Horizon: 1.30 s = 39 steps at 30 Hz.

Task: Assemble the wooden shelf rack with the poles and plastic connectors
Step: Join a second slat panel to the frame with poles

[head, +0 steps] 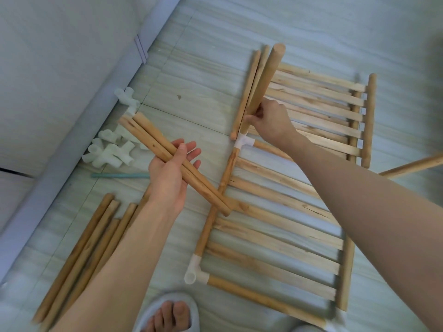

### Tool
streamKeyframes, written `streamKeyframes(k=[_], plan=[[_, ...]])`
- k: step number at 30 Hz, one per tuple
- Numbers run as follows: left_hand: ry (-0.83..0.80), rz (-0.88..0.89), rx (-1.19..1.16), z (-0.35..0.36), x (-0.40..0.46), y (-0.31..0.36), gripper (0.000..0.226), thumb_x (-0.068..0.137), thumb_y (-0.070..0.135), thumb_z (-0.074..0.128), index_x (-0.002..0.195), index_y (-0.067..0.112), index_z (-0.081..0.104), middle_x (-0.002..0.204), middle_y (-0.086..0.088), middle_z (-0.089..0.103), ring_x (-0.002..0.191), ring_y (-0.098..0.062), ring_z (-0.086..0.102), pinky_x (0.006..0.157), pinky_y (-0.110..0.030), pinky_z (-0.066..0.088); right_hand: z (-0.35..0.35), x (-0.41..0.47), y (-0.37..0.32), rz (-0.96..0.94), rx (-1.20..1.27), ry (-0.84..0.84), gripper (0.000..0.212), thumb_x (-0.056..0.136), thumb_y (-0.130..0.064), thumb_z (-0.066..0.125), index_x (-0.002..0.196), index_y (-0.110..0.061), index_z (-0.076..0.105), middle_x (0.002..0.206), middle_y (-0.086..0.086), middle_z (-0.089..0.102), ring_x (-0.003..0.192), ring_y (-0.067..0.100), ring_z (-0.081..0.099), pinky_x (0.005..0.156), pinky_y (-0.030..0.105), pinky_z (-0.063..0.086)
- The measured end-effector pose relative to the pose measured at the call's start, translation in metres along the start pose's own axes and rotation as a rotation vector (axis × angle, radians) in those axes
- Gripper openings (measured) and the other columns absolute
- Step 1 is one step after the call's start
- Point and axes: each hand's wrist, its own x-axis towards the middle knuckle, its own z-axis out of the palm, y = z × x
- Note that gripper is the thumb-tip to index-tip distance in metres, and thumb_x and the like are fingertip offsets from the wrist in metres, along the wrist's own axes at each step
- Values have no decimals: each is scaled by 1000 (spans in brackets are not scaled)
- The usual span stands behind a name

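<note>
Home: tiled floor [311, 32], slipper [143, 315].

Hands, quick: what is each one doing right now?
Left hand: holds a bundle of poles across its palm, thumb curled over them.
Right hand: grips an upright pole above the white connector.

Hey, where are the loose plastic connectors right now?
The loose plastic connectors lie piled on the floor at the left of the head view, by the wall, just beyond the left hand.

Slatted shelf [282, 238] on floor [311, 32] at right; loose poles [79, 250] left; connectors [110, 152] beyond them, beside wall [48, 68].
</note>
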Motion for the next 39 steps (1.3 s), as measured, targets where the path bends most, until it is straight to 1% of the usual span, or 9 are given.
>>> streamKeyframes(k=[8,11,14,16,18,23,27,31,39], plan=[[-100,-34,37,5,-9,-2,17,96,11,49,110,12,59,102,-3,72,100,-18,67,91,-37,51,12,-12,-1,106,134,84,21,90,-17,57,107,-5,61,98,10,69,94,26,63,72,19,41],[-152,-37,57,11,-17,1,19,97,10,48,113,12,59,108,-5,70,103,-18,66,94,-38,49,9,-34,-3,385,434,91,49,90,-23,57,133,-5,45,100,13,67,95,27,64,88,35,51],[-215,-23,79,20,-32,7,20,97,9,48,114,10,57,109,-6,69,105,-19,65,97,-38,48,0,-88,-2,479,482,-227,34,94,-25,50,123,-7,53,104,12,66,85,19,61,80,35,56],[-270,-13,79,28,-45,11,20,96,9,48,114,8,56,107,-6,70,106,-20,65,97,-35,48,-10,-129,-2,360,391,-527,30,95,-25,50,123,-15,55,113,3,64,95,15,58,77,25,51],[-354,-6,73,37,-64,15,19,96,8,48,113,7,55,103,-6,70,105,-20,65,92,-29,51,-19,-162,-3,207,305,-622,35,94,-22,52,129,-22,51,110,-3,64,99,12,58,75,13,43],[-560,47,235,45,-119,23,21,94,17,51,113,10,56,109,-9,68,105,-19,65,84,-23,51,-39,-217,-11,44,302,-473,15,87,-12,64,101,-11,65,75,0,62,66,9,54,62,7,39],[-638,-28,437,28,-151,34,44,82,50,47,119,28,54,113,0,68,111,-13,61,88,-37,50,-46,-254,-13,105,348,-345,2,86,-7,61,87,-10,60,80,11,64,60,24,60,65,27,51],[-528,17,520,-3,-170,40,25,93,47,39,109,37,55,117,3,61,113,-11,54,75,-33,50,-47,-292,-8,187,523,-141,8,88,-5,59,85,-11,55,86,14,65,65,26,66,62,24,54],[-267,179,486,-65,-178,21,14,98,32,42,101,32,56,108,-6,66,112,-17,59,94,-43,47,-35,-330,12,359,742,0,9,86,-5,62,95,-7,61,82,6,67,79,18,63,75,31,55]])
